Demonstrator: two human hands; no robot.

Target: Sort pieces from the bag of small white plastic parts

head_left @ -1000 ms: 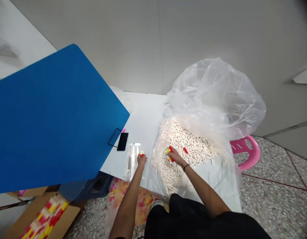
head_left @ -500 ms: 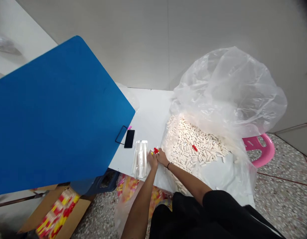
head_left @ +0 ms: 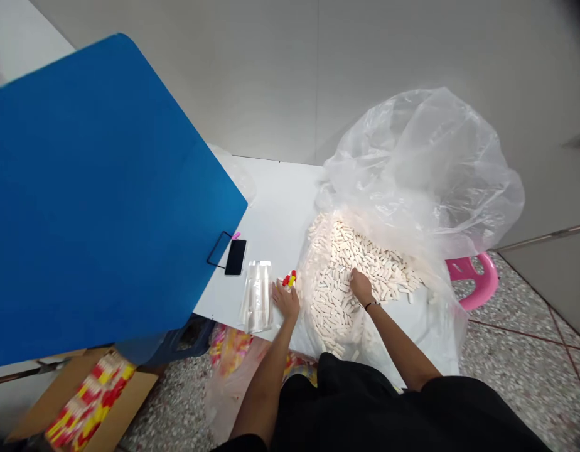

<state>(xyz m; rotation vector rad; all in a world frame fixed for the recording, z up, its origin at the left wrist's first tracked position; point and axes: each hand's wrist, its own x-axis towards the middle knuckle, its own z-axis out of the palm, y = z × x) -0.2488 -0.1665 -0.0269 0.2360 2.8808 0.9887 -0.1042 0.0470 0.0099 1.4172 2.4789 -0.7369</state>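
A heap of small white plastic-looking pieces lies inside a large clear plastic bag on the white table. My right hand is down on the heap, its fingers drawn together at the tips. Whatever they pinch is hidden. Left of the bag, my left hand rests low on the table with its fingers apart. At its fingertips sits a little cluster of red and yellow pieces. Beside that hand is a stack of flat clear plastic sleeves.
A phone lies near a large tilted blue board on the left. Below it, a cardboard box holds red, yellow and white pieces. A pink plastic chair or stool stands beyond the bag at right.
My right hand has left the red pieces beside my left hand and moved right onto the white heap. The lone red piece seen there before is out of sight. Yellow now shows in the cluster.
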